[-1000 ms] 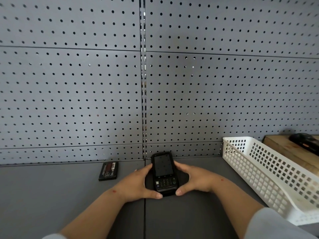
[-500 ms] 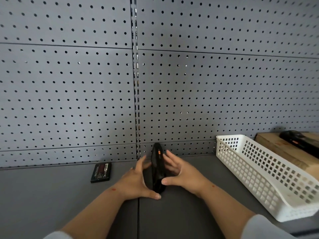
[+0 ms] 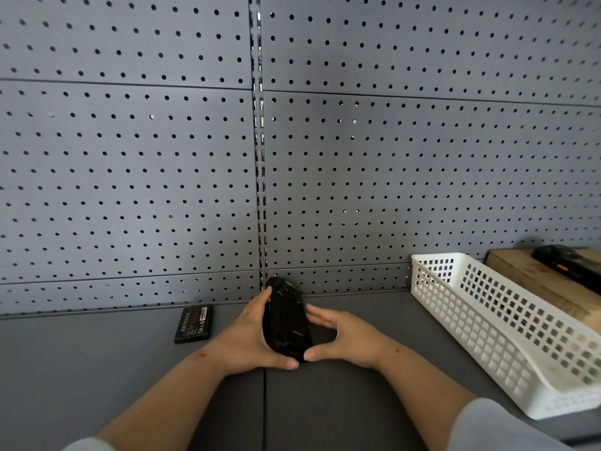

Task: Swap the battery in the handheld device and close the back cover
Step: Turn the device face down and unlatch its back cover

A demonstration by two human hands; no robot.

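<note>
The black handheld device (image 3: 286, 320) lies on the grey table close to the pegboard wall, its back side facing up. My left hand (image 3: 250, 340) grips its left edge, fingers at the top and thumb at the near end. My right hand (image 3: 341, 336) cups the right side, thumb touching the near end and fingers spread against the edge. A black battery (image 3: 194, 323) with a printed label lies flat on the table to the left, apart from both hands.
A white perforated basket (image 3: 487, 323) stands on the right. Behind it, a wooden block (image 3: 533, 278) carries another black handheld device (image 3: 569, 265). The grey pegboard wall (image 3: 162, 157) rises right behind the device.
The device went from screen side up, through standing on its edge, to back side up. Both hands stayed around it.
</note>
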